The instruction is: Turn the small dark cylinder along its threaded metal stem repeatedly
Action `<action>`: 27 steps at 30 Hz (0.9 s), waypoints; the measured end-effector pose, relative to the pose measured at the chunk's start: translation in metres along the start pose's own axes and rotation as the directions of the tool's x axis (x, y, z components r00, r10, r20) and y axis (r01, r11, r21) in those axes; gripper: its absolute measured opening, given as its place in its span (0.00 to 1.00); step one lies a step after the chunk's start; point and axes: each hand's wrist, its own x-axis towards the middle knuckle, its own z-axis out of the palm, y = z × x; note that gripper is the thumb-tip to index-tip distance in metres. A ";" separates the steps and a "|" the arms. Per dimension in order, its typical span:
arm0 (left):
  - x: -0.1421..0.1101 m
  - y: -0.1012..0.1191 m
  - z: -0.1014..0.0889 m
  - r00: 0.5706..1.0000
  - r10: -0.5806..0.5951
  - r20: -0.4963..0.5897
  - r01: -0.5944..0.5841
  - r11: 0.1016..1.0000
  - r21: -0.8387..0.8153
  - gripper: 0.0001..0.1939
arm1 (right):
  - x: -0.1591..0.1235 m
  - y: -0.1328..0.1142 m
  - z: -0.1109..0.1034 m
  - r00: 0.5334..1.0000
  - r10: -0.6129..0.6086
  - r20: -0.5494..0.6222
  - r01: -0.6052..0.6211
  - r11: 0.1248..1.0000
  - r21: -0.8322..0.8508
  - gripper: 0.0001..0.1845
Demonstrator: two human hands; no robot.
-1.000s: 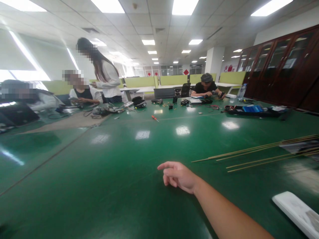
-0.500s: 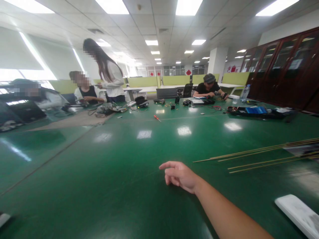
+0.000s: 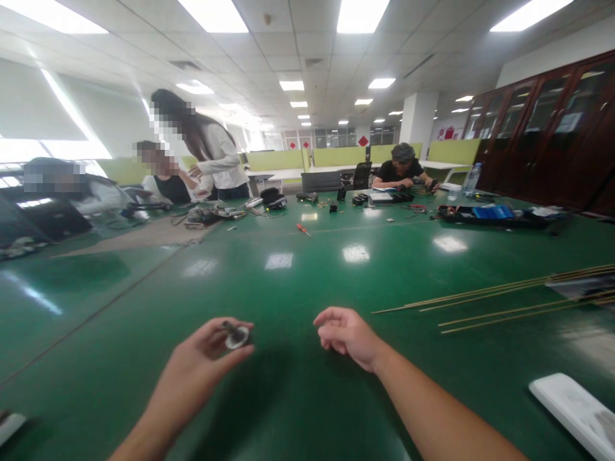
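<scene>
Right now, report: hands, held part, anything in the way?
Left hand pinching small round pale-rimmed part with dark stem, material unclear. Right hand apart from it, fingers loosely curled, nothing visibly held. Thin yellowish rods lie off right, not between the hands.

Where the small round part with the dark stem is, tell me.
The small round part is in the head view's lower half, left of centre, held by the left hand above the green table, the right hand to its right.

I can read no words, numbers or brands. Left of the white pillar [image 3: 419, 125] I make out red diamond signs [image 3: 364, 141], and right of it red markings [image 3: 449, 134] on the wall [image 3: 460, 126], too small to read.
</scene>
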 end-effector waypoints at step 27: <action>0.027 -0.014 0.106 0.917 0.245 0.313 -0.257 0.967 -0.006 0.11 | 0.004 0.014 -0.010 0.965 -0.228 -0.132 0.139 0.866 -0.480 0.11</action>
